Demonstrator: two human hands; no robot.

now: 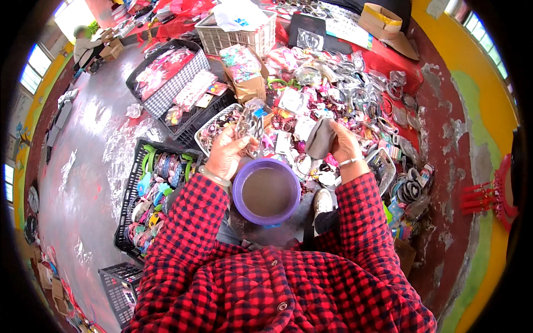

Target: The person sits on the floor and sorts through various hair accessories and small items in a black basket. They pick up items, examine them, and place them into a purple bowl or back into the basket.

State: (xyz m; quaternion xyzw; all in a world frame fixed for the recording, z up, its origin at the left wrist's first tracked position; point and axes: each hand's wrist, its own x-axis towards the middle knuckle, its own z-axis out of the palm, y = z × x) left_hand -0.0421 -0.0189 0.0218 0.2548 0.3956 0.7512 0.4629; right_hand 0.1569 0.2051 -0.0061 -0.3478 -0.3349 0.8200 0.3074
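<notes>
My left hand [225, 152] is closed on a shiny, dark-and-silver bundle [249, 129]; its exact kind is too small to make out. In my right hand [345, 145] is a grey cloth [321, 139], gripped at its right edge and hanging in folds. Between and below both hands stands a round purple basin [239, 191] holding murky brownish water [267, 191]. Neither hand touches the basin. Just left of the bundle is a white basket [202, 135] of small accessories. A heap of mixed accessories and plastic packets [311, 83] spreads beyond the hands.
A black crate [123, 219] of colourful hairbands stands at my left. Farther off are a woven-pattern basket [169, 75], a cardboard box [250, 89] and a pale crate [208, 39]. A white basket [383, 169] sits by my right forearm. A person [86, 47] sits far left.
</notes>
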